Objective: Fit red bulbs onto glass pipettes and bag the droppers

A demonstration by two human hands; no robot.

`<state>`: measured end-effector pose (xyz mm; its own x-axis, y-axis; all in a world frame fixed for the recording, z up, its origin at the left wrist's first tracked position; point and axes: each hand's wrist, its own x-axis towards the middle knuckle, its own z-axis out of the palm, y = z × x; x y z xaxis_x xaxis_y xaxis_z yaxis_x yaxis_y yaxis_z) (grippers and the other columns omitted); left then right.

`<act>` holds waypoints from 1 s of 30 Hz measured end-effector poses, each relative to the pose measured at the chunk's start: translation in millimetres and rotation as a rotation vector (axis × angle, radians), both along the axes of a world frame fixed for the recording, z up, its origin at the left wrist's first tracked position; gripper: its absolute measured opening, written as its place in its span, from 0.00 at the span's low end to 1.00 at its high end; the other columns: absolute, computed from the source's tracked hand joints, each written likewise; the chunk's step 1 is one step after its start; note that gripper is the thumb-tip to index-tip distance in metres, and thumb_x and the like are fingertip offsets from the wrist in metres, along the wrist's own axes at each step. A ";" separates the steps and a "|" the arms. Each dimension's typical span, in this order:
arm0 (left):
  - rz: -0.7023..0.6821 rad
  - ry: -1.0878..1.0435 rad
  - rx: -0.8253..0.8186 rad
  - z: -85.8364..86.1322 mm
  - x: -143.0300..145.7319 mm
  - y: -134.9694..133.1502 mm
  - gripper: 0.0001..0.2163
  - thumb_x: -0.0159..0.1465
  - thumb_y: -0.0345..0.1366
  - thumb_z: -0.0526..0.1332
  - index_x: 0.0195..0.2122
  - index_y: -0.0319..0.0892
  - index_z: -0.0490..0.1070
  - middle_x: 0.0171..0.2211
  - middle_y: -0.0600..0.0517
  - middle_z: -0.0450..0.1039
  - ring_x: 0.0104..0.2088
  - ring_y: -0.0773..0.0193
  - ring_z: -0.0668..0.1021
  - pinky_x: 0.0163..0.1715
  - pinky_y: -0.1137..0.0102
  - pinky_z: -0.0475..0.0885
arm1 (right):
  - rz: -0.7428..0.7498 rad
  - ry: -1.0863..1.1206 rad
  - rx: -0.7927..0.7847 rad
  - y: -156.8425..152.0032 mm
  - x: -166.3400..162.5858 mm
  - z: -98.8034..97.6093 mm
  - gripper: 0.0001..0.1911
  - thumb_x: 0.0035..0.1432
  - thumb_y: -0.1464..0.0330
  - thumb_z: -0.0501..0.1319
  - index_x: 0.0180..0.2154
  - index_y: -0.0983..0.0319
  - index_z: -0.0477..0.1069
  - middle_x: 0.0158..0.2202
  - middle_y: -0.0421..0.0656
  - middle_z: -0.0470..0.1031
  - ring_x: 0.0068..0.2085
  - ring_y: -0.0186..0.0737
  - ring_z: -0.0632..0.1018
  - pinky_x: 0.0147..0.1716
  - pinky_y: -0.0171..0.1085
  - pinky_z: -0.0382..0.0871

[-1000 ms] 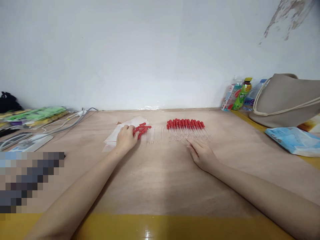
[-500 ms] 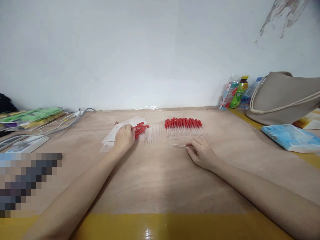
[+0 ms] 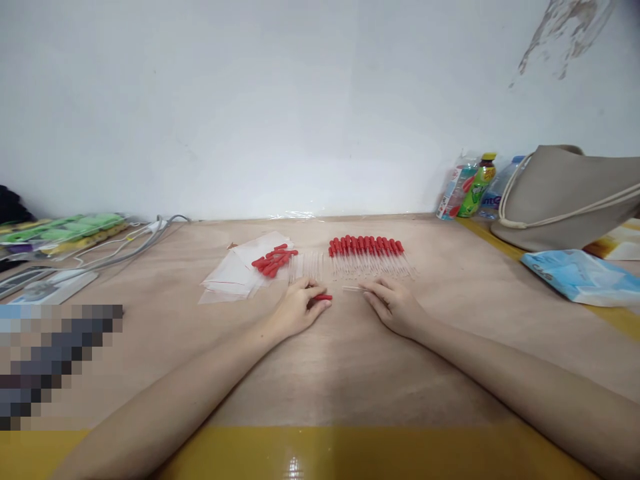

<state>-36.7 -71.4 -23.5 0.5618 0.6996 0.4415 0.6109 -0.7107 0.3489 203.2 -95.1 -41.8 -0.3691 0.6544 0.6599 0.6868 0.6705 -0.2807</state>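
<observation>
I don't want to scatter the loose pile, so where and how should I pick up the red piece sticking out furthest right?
I'd pinch the rightmost red piece by its right tip, coming straight down from above. That tip juts out of the pile, while the rest lies among other pieces. Coming from the right looks riskier, as thin clear tubes lie there.

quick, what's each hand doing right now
Left hand: closed, holding a red bulb.
Right hand: closed, holding a clear tube.
</observation>
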 end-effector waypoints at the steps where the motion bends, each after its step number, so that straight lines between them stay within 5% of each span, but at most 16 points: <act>1: -0.003 -0.012 -0.008 -0.2 0.2 1.3 0.09 0.60 0.39 0.57 0.36 0.42 0.74 0.35 0.49 0.69 0.35 0.63 0.72 0.37 0.68 0.68 | 0.002 -0.012 0.006 1.2 -2.2 -0.6 0.12 0.60 0.68 0.50 0.44 0.61 0.68 0.32 0.45 0.69 0.33 0.38 0.70 0.33 0.37 0.64; 17: 0.022 -0.163 -0.072 3.4 3.3 -0.7 0.09 0.63 0.37 0.53 0.36 0.40 0.69 0.31 0.51 0.73 0.32 0.65 0.73 0.33 0.70 0.67 | 0.027 0.017 0.045 7.9 -22.3 6.2 0.10 0.60 0.68 0.52 0.39 0.61 0.70 0.31 0.43 0.72 0.31 0.35 0.71 0.33 0.37 0.60; 30: -0.136 -0.154 -0.118 4.0 2.0 -4.0 0.08 0.63 0.34 0.53 0.37 0.41 0.71 0.34 0.51 0.74 0.35 0.66 0.74 0.37 0.71 0.68 | 0.079 -0.100 -0.056 11.2 -16.5 7.6 0.10 0.60 0.67 0.53 0.38 0.59 0.73 0.32 0.42 0.73 0.32 0.34 0.72 0.37 0.38 0.55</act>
<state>-34.7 -75.4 -19.5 0.5870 0.6736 0.4491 0.4451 -0.7319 0.5159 186.6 -83.9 -34.2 -0.4827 0.6558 0.5805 0.6590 0.7085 -0.2524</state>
